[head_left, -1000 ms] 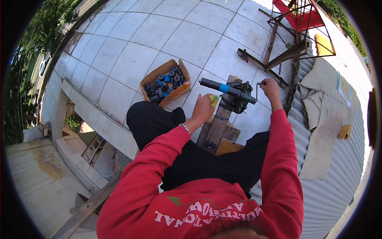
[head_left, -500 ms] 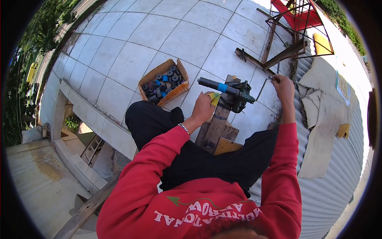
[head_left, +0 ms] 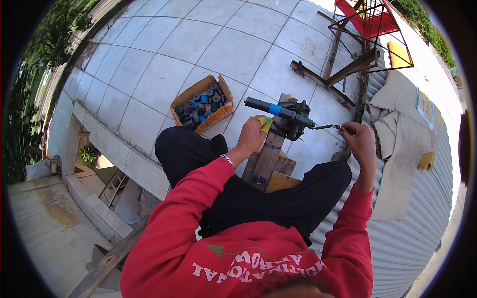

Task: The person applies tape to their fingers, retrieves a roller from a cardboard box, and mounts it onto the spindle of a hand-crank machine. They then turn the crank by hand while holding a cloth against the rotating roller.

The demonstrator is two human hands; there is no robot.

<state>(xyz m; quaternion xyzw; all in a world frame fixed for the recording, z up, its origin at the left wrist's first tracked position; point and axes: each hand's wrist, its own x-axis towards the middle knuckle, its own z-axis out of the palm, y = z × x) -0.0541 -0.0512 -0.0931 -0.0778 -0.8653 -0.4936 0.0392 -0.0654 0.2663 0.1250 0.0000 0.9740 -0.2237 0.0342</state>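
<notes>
A dark, hand-cranked machine (head_left: 299,121) is mounted on a wooden plank (head_left: 265,161) between my knees. From its left side sticks out a black cylinder (head_left: 258,104) with a bright blue band. My right hand (head_left: 361,141) is closed on the end of the machine's thin crank handle (head_left: 325,126), which points out to the right. Just below the cylinder, my left hand (head_left: 250,136) pinches a folded yellow-green piece (head_left: 266,124); I cannot tell whether it is cloth, paper or sponge. That piece is beside the machine, and contact with it is unclear.
An open cardboard box (head_left: 216,119) holding several black and blue rolls (head_left: 202,99) stands left of the machine on pale tiles. Rusty metal bars (head_left: 323,82) lie beyond it, near a red metal frame (head_left: 372,25). Corrugated sheeting (head_left: 397,248) and fabric pieces (head_left: 402,149) are at right.
My right hand has swung the crank handle from pointing up and away to lower, nearer me. My left hand keeps its place with the yellow-green piece.
</notes>
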